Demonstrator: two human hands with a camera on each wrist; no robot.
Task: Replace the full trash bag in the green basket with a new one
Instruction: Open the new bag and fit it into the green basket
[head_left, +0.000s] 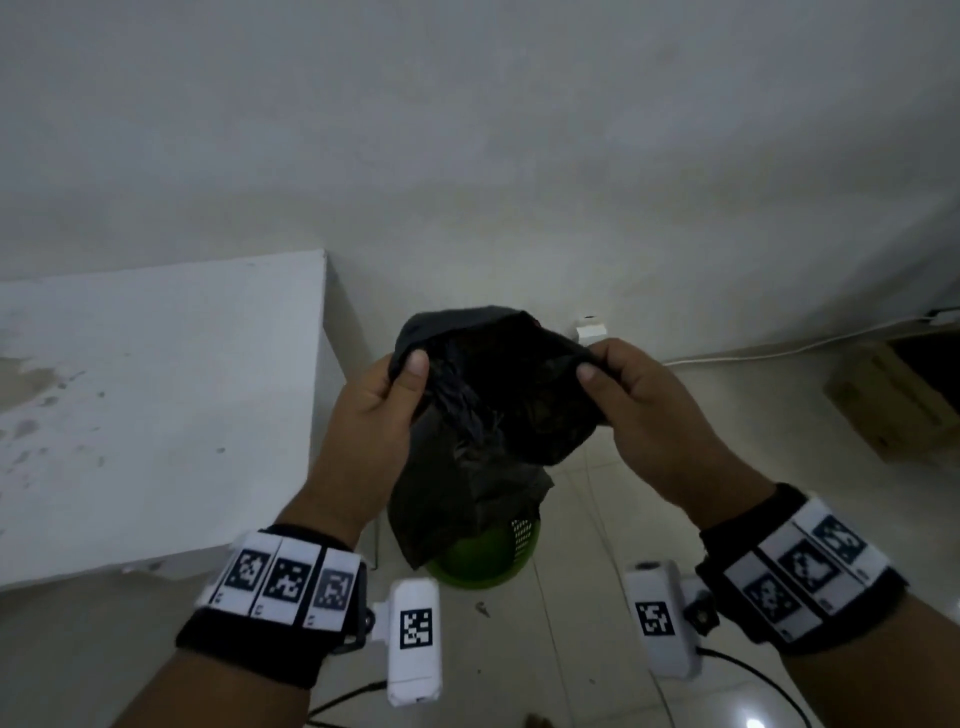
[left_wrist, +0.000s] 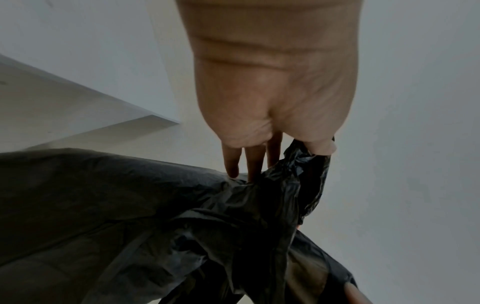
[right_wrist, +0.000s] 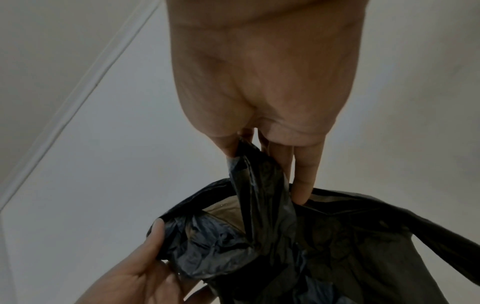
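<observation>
Head view is showing both hands raised at the middle of the frame, working a black trash bag (head_left: 483, 415) open above the green basket (head_left: 485, 556), which is sitting on the tiled floor (head_left: 597, 649) at lower centre. The left hand (head_left: 374, 415) is pinching the bag's rim with the thumb on top, and the right hand (head_left: 639, 410) is pinching the opposite edge the same way. They are holding it apart like this, I would judge, to find and spread the mouth so it can be dropped over the basket rim; the bag's tail is already hanging down to the basket, partly hiding it. No full bag is showing in the basket, so the fitting step seems to be in hand.

A white counter (head_left: 156, 389) is standing at the left of the frame, beside the basket.

The left wrist view is adding what the head view hides: the fingers (left_wrist: 253, 162) underneath are lying fairly straight against the film. The right wrist view is showing the bag's mouth gaping between the two grips.
</observation>
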